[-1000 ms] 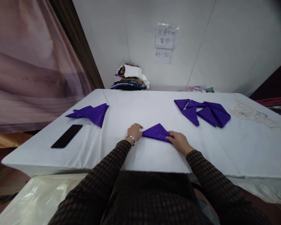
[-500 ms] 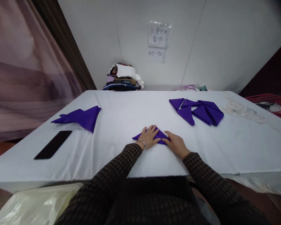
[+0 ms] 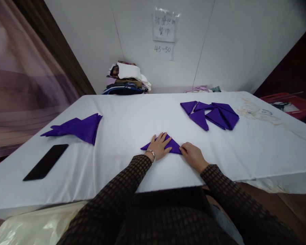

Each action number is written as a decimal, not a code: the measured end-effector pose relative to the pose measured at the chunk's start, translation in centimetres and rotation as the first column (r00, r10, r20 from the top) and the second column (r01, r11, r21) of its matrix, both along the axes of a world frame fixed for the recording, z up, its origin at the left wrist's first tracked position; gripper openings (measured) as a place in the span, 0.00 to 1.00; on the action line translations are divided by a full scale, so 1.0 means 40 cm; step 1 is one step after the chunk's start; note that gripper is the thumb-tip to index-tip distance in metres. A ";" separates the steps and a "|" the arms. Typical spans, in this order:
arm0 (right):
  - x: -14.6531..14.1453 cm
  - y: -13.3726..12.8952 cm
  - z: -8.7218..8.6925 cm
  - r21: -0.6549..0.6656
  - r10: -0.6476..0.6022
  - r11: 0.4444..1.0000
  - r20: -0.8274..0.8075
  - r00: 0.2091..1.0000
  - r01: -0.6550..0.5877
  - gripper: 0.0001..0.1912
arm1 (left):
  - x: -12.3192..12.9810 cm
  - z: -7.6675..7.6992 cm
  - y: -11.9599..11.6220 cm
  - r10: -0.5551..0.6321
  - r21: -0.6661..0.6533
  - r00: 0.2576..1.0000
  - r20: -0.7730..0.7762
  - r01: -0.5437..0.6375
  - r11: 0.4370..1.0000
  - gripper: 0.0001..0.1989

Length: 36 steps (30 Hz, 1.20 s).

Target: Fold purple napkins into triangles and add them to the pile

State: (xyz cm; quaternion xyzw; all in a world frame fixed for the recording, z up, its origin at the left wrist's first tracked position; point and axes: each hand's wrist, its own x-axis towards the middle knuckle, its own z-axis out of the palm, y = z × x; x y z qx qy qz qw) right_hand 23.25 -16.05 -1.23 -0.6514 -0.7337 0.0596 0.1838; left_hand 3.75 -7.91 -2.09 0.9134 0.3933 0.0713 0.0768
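Note:
A purple cloth napkin [image 3: 174,147], folded into a flat triangle, lies on the white-covered table near its front edge. My left hand [image 3: 160,147] presses flat on its left half with the fingers spread, hiding part of it. At the right corner of the triangle, my right hand [image 3: 193,156] has its thumb and fingertips closed on the cloth. Off to the left spreads a loose pile of purple napkins [image 3: 83,128]. Several folded purple triangles [image 3: 220,117] lie together, some overlapping, towards the back right.
A black phone-like slab [image 3: 46,162] lies at the table's left. Behind the far edge are a stack of folded clothes [image 3: 129,78] and more cloth [image 3: 201,89]. A handwritten sign [image 3: 165,25] hangs on the wall. A red basket [image 3: 295,103] stands at right.
My right hand has drawn in from lying along the triangle's right side to pinching its right corner. My left hand stays flat on the napkin. The view has tilted slightly.

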 end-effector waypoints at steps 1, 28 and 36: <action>0.000 -0.001 0.002 0.000 -0.002 1.000 0.008 1.000 0.002 0.12 | 0.000 0.000 0.000 0.000 -0.002 1.000 -0.003 0.000 1.000 0.27; -0.003 0.051 0.047 0.143 0.152 0.984 -0.342 0.927 -0.108 0.23 | 0.004 -0.002 0.005 -0.005 0.036 0.996 -0.093 0.009 0.999 0.29; 0.070 -0.005 0.016 -0.215 -0.160 0.975 -0.515 0.842 0.054 0.14 | -0.001 0.000 0.004 -0.020 0.047 0.998 -0.066 0.023 0.999 0.29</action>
